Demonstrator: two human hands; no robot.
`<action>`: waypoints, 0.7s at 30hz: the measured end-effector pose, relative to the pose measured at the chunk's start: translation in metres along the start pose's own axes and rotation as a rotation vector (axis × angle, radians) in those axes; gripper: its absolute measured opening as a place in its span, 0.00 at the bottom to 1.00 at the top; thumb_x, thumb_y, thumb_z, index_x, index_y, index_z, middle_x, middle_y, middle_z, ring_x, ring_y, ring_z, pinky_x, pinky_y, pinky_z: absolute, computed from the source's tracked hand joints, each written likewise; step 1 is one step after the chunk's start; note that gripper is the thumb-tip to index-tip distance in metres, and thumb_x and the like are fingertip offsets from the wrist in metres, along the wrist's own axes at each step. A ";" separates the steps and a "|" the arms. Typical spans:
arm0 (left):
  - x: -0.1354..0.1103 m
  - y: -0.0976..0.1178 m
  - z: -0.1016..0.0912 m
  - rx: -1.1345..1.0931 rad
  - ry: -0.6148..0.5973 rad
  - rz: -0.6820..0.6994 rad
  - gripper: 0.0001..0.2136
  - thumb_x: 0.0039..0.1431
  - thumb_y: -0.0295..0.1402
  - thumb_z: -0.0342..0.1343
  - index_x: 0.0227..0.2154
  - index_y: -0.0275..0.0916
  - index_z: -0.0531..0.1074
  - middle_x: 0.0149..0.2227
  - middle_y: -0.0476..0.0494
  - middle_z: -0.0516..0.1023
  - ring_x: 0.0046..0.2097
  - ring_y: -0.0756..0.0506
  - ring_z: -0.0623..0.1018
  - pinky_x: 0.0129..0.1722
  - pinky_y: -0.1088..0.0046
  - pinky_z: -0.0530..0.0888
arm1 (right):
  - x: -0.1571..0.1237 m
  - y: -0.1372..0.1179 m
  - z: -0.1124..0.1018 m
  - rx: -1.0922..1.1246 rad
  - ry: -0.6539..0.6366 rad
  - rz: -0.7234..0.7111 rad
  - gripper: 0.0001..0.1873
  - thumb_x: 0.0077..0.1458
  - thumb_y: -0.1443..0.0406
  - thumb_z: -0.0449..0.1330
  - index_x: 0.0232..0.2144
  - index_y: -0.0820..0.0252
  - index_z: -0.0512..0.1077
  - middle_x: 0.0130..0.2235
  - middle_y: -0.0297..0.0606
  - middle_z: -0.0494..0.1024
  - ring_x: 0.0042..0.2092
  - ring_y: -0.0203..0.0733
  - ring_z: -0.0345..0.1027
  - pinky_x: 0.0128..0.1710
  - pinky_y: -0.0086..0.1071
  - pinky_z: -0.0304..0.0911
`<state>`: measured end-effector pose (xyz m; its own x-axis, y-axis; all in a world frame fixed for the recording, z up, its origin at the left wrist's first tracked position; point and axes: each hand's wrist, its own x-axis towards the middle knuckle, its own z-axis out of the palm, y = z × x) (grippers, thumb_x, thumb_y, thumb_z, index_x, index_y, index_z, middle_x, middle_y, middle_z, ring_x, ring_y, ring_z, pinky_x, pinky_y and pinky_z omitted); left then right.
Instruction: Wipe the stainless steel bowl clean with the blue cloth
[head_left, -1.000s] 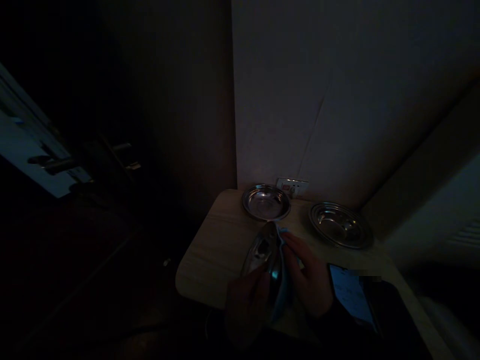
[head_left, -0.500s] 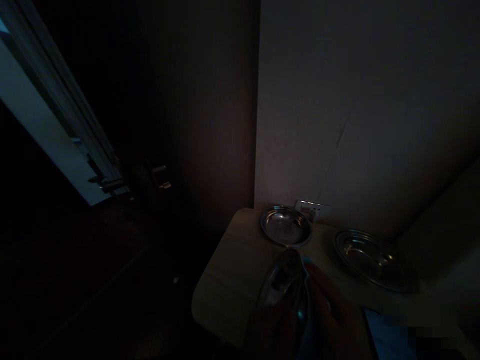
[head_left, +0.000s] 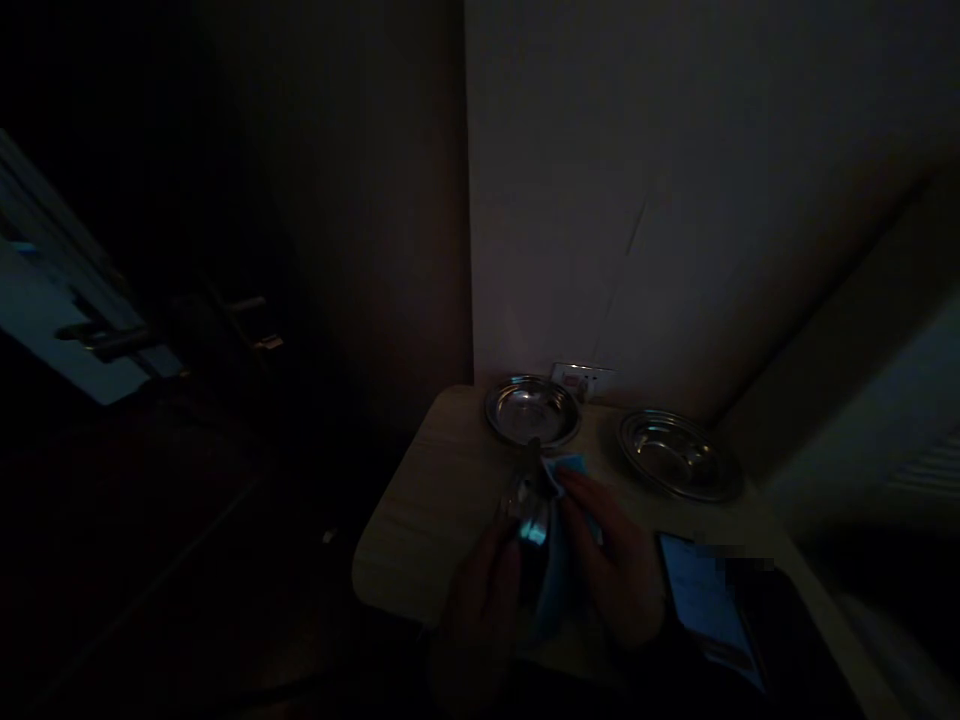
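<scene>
In the dim head view, my left hand (head_left: 480, 585) is closed on the near side of a shiny metal dish (head_left: 529, 510), which is tilted up almost on edge above the table. My right hand (head_left: 611, 560) presses a blue cloth (head_left: 559, 565) against the dish's right side, its fingers bent over the cloth. Cloth and shadow hide part of the dish. Just beyond my hands, a round metal dish (head_left: 532, 410) lies by the wall. Another metal dish (head_left: 675, 455) rests to the right.
The pale wooden table (head_left: 409, 500) has a rounded left corner. A lit phone (head_left: 709, 605) lies right of my right hand. A socket with a plug (head_left: 581, 380) is low on the wall behind. A door handle (head_left: 112, 340) shows in the dark at left.
My view has shifted right and down, so the table things appear further left and higher. The held dish has turned more edge-on, and more of the blue cloth shows.
</scene>
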<state>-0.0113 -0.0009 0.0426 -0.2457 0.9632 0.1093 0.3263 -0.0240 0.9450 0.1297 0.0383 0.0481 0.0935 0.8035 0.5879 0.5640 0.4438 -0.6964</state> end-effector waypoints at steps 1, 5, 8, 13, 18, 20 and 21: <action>0.002 0.001 -0.001 -0.001 0.045 -0.017 0.17 0.57 0.42 0.47 0.43 0.41 0.73 0.46 0.41 0.76 0.48 0.45 0.75 0.47 0.70 0.72 | 0.000 0.000 -0.001 0.019 0.003 0.028 0.13 0.56 0.63 0.54 0.43 0.56 0.73 0.46 0.41 0.75 0.48 0.46 0.68 0.48 0.44 0.65; 0.012 0.008 -0.003 0.009 0.017 -0.063 0.18 0.55 0.45 0.47 0.38 0.38 0.74 0.40 0.39 0.78 0.41 0.43 0.77 0.40 0.70 0.74 | -0.010 0.004 -0.003 0.085 0.028 0.191 0.14 0.57 0.63 0.52 0.44 0.58 0.72 0.45 0.42 0.76 0.47 0.46 0.70 0.46 0.43 0.67; 0.018 0.016 -0.002 -0.014 -0.055 -0.046 0.19 0.55 0.46 0.46 0.37 0.37 0.74 0.39 0.40 0.79 0.40 0.44 0.77 0.39 0.72 0.73 | -0.022 0.005 -0.004 0.063 0.037 0.168 0.14 0.57 0.64 0.52 0.44 0.57 0.73 0.45 0.42 0.76 0.47 0.46 0.69 0.46 0.42 0.67; 0.018 0.022 0.003 0.038 -0.019 -0.064 0.22 0.56 0.47 0.43 0.24 0.36 0.74 0.24 0.44 0.77 0.27 0.48 0.75 0.27 0.77 0.71 | -0.027 -0.003 -0.005 -0.014 -0.011 -0.094 0.14 0.55 0.69 0.55 0.44 0.55 0.73 0.46 0.42 0.73 0.47 0.43 0.67 0.45 0.37 0.67; 0.018 0.024 0.010 0.053 0.050 -0.031 0.20 0.55 0.45 0.45 0.23 0.36 0.74 0.23 0.45 0.77 0.26 0.49 0.74 0.24 0.79 0.68 | -0.010 -0.007 -0.003 0.003 -0.014 -0.112 0.11 0.54 0.69 0.56 0.39 0.55 0.74 0.41 0.41 0.74 0.43 0.41 0.68 0.42 0.35 0.67; 0.019 0.025 0.011 0.053 0.059 -0.023 0.20 0.55 0.45 0.45 0.22 0.36 0.74 0.23 0.45 0.76 0.26 0.49 0.73 0.24 0.79 0.68 | -0.005 -0.007 -0.002 0.020 -0.029 -0.105 0.10 0.54 0.68 0.56 0.38 0.55 0.75 0.40 0.41 0.74 0.42 0.41 0.68 0.41 0.34 0.67; 0.020 0.025 0.011 0.055 0.074 -0.022 0.20 0.55 0.44 0.45 0.22 0.36 0.73 0.22 0.45 0.76 0.25 0.49 0.73 0.23 0.79 0.67 | -0.003 -0.007 -0.002 0.025 -0.033 -0.088 0.09 0.54 0.68 0.57 0.37 0.55 0.75 0.39 0.40 0.74 0.41 0.40 0.69 0.40 0.34 0.67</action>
<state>0.0018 0.0203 0.0650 -0.3195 0.9408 0.1130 0.3693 0.0139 0.9292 0.1266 0.0316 0.0520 0.0174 0.7732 0.6339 0.5478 0.5230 -0.6530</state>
